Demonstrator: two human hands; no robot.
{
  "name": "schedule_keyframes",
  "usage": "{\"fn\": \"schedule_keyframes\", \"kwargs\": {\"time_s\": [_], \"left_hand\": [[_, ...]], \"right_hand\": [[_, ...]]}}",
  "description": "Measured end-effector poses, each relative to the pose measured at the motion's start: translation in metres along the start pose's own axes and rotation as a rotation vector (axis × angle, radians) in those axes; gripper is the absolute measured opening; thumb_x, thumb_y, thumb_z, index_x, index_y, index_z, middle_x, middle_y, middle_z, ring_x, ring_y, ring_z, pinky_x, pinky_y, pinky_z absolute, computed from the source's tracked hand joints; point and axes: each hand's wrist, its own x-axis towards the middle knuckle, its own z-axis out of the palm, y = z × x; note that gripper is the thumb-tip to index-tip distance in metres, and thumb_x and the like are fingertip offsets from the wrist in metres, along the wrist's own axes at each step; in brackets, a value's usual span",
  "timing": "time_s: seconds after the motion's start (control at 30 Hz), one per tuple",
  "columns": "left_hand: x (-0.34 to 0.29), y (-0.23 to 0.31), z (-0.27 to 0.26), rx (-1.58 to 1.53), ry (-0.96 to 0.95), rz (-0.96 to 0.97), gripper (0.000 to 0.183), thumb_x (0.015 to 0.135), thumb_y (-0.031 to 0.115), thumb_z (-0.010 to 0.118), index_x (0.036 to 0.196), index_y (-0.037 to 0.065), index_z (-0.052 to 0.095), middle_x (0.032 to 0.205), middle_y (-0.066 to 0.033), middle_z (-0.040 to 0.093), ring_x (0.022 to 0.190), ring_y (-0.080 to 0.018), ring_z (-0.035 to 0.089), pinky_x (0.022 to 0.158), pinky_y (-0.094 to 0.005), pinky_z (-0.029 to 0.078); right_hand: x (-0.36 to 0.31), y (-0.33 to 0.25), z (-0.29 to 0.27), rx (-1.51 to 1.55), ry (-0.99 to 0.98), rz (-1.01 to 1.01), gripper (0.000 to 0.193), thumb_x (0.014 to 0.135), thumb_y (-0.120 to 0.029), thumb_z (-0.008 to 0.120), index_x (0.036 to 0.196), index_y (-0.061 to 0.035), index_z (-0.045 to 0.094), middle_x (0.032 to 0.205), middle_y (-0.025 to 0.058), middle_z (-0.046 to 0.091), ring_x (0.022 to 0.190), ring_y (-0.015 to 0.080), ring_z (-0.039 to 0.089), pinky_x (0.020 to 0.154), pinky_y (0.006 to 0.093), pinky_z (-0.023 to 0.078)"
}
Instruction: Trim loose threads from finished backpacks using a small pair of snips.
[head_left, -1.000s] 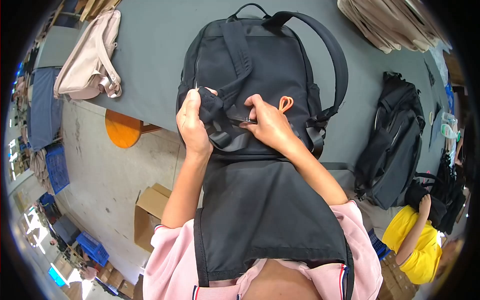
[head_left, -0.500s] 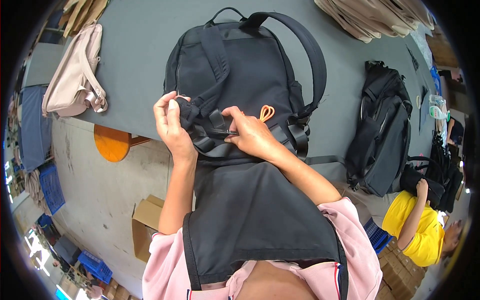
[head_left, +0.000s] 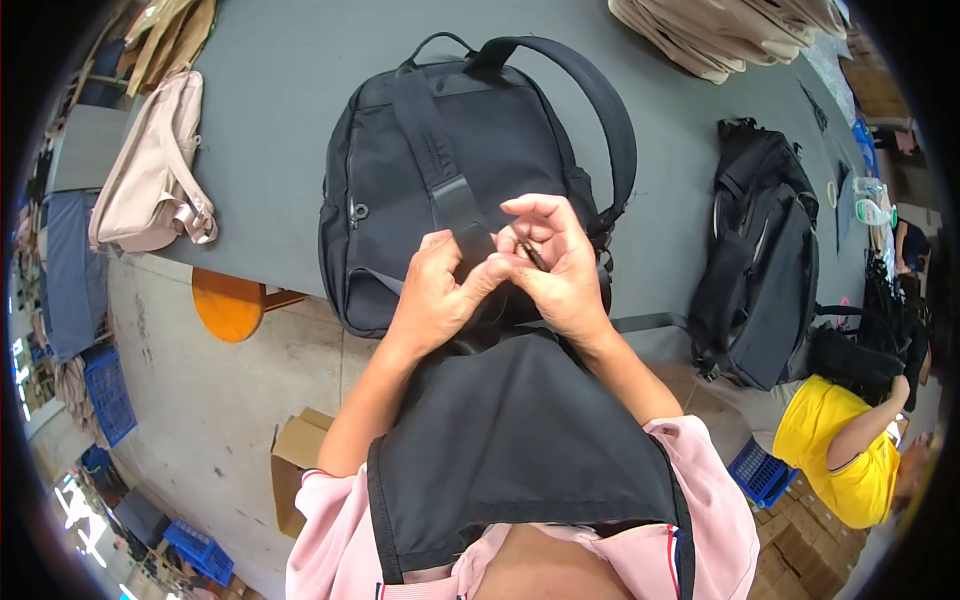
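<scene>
A black backpack [head_left: 480, 120] lies on the grey table in front of me, its shoulder straps facing up. My left hand [head_left: 437, 292] is closed on the lower part of one black strap [head_left: 455, 205], which runs down from the top handle. Close against it, my right hand [head_left: 555, 265] curls around small scissors [head_left: 533, 255]; only a dark, narrow part shows, and the handle is hidden. Both thumbs meet at the strap, and the fingers cover what lies between them. The other strap [head_left: 620, 130] arches off the backpack's right side.
A second black backpack [head_left: 760, 260] lies to the right, near a person in a yellow top [head_left: 840, 450]. On the left is a pink bag [head_left: 155, 170]. Pale folded bags [head_left: 730, 35] are stacked at the far right. An orange stool [head_left: 225, 305] stands below the table edge.
My left hand has let go of the bunched black piece at the backpack's left and come right to the strap. The right hand has turned palm up, and the scissors' orange handle no longer shows.
</scene>
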Motion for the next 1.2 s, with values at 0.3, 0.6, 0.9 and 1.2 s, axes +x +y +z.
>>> {"fn": "schedule_keyframes", "kwargs": {"time_s": [0.3, 0.6, 0.9, 1.2], "left_hand": [[-0.006, -0.006, 0.001, -0.336, 0.044, -0.298, 0.018, 0.089, 0.017, 0.062, 0.085, 0.001, 0.058, 0.063, 0.0048, 0.050, 0.057, -0.0032, 0.042, 0.054, -0.0206, 0.036], [-0.001, 0.006, -0.006, -0.371, -0.021, -0.427, 0.014, 0.090, 0.015, 0.056, 0.083, 0.002, 0.060, 0.064, 0.0048, 0.049, 0.055, -0.0020, 0.041, 0.050, -0.0203, 0.034], [0.005, 0.009, -0.009, -0.294, -0.088, -0.413, 0.017, 0.086, 0.013, 0.052, 0.085, 0.000, 0.062, 0.062, 0.0013, 0.051, 0.053, -0.0050, 0.045, 0.050, -0.0228, 0.036], [0.005, 0.005, -0.011, -0.292, -0.172, -0.463, 0.014, 0.088, 0.010, 0.054, 0.087, -0.001, 0.061, 0.070, 0.0014, 0.056, 0.056, -0.0032, 0.042, 0.051, -0.0193, 0.032]], "right_hand": [[-0.008, -0.007, -0.006, -0.508, 0.079, -0.053, 0.031, 0.081, -0.001, 0.066, 0.109, -0.0025, 0.053, 0.093, 0.0062, 0.057, 0.079, 0.0115, 0.060, 0.068, 0.0240, 0.050], [0.005, -0.037, -0.026, -1.149, -0.110, -0.377, 0.029, 0.070, -0.009, 0.072, 0.097, -0.0108, 0.061, 0.086, 0.0032, 0.057, 0.061, 0.0240, 0.053, 0.057, 0.0344, 0.043], [0.005, -0.047, -0.037, -1.132, -0.161, -0.365, 0.025, 0.068, -0.008, 0.073, 0.091, -0.0123, 0.065, 0.078, -0.0011, 0.058, 0.059, 0.0204, 0.049, 0.057, 0.0307, 0.042], [0.011, -0.050, -0.039, -1.239, -0.236, -0.352, 0.023, 0.070, -0.010, 0.073, 0.092, -0.0122, 0.066, 0.077, -0.0009, 0.058, 0.060, 0.0206, 0.051, 0.058, 0.0310, 0.042]]}}
